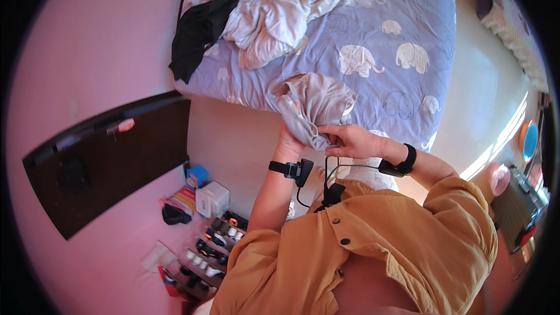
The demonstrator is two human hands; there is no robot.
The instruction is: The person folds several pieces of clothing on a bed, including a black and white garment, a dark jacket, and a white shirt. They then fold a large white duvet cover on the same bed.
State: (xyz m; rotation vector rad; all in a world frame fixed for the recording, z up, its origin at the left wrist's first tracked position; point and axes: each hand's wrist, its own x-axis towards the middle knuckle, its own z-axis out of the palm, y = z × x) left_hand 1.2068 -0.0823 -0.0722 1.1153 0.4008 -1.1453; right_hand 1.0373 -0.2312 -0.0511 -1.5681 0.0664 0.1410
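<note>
A light grey cloth garment [319, 96] is bunched at the near edge of a bed [411, 22], partly resting on its blue elephant-print sheet. My left hand [289, 140] grips the garment's near left side, with part of the hand hidden under the folds. At the near right end, my right hand [350, 140] pinches a gathered edge of the same cloth between thumb and fingers. The kind of garment cannot be told from its folds. Black straps with small devices and cables sit on both wrists.
A crumpled white blanket [280, 17] and a black cloth [199, 35] lie farther up the bed. To the left, a dark door [113, 157] stands by a pink wall. Shoes on a rack [210, 245] and a white box [212, 199] are on the lower left.
</note>
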